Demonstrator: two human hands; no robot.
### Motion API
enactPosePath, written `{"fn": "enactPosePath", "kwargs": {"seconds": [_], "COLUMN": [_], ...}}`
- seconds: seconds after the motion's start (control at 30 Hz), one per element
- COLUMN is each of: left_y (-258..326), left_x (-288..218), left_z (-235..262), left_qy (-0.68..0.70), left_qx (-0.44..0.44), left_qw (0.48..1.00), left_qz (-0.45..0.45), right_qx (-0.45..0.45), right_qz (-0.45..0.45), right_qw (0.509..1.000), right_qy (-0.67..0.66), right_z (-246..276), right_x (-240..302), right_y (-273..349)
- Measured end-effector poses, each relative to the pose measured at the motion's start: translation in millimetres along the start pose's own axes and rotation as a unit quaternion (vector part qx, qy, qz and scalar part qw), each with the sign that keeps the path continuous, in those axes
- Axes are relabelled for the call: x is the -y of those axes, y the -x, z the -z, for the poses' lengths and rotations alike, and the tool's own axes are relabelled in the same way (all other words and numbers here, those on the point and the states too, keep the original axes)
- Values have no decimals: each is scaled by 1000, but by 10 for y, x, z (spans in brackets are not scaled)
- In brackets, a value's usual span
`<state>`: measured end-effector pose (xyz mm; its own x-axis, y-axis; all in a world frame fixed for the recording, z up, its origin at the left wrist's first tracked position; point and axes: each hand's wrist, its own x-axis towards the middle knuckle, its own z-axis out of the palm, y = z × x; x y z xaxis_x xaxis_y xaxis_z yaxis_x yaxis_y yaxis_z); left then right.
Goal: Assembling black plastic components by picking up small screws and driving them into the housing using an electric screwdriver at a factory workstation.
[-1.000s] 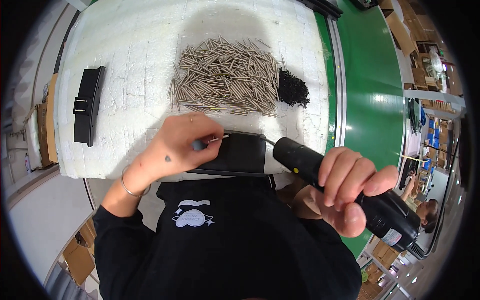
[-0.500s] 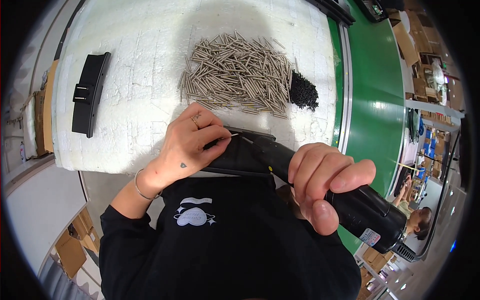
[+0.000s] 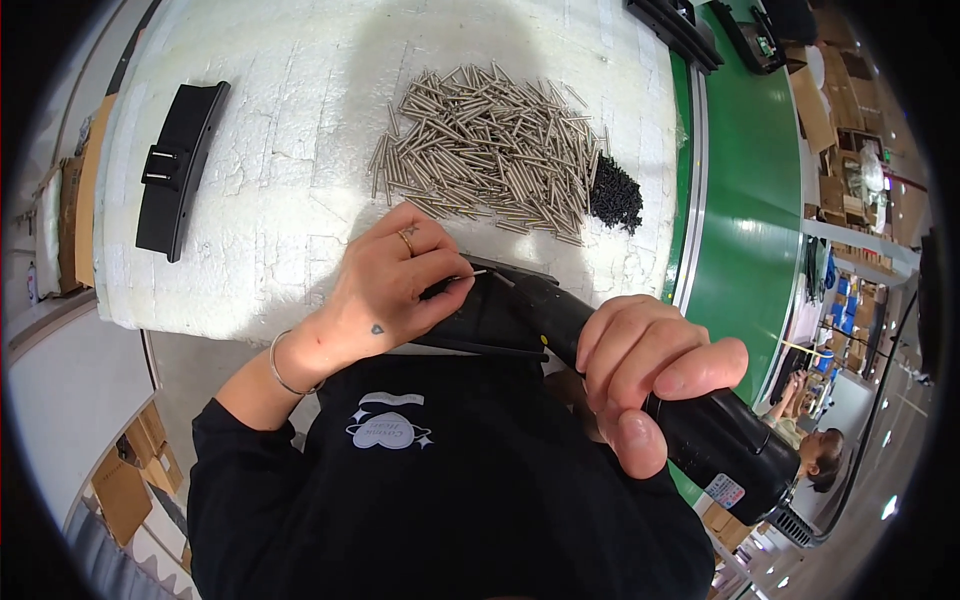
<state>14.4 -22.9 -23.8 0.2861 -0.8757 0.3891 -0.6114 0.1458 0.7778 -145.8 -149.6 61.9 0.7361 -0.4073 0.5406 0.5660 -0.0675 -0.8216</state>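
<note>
My left hand (image 3: 390,285) pinches a thin metal pin (image 3: 481,272) between thumb and forefinger, over a long black plastic part (image 3: 470,325) close to my body. My right hand (image 3: 650,370) is wrapped round a black corded electric screwdriver (image 3: 725,440). Its tip points left and meets the black part near the pin's end; whether tip and pin touch I cannot tell. Beyond my hands lies a heap of silver metal pins (image 3: 490,150), and beside it a small pile of tiny black screws (image 3: 615,195).
A second black plastic part (image 3: 180,170) lies at the left on the white, padded worktop (image 3: 270,200). More black parts (image 3: 680,35) are at the far right, by a green surface (image 3: 745,200). At the right, another person (image 3: 820,455) is in the background.
The whole view has shifted a little. Both hands keep their grips, and the screwdriver tip stays close to the pin, with little movement between them.
</note>
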Motion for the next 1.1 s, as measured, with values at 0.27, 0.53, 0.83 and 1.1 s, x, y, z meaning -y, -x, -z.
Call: {"fn": "enactPosePath", "kwargs": {"seconds": [0.27,0.53,0.83,1.1], "left_y": [-7,50,69,131], "left_x": [9,64,84,76], "left_z": [-31,-62,-51,-97], "left_qy": [4,17,5,-25], "left_qx": [-6,-4,12,65], "left_qw": [1000,1000,1000,997], "left_qz": [5,-5,-27,-36], "right_qx": [8,40,33,23], "right_qz": [2,-49,-43,-55], "right_qw": [1000,997,997,998], "right_qy": [4,50,61,15], "right_z": [-120,-261,-283,-220], "right_x": [-7,-6,-90,-141], "right_y": [-100,-202,-225,-257]}}
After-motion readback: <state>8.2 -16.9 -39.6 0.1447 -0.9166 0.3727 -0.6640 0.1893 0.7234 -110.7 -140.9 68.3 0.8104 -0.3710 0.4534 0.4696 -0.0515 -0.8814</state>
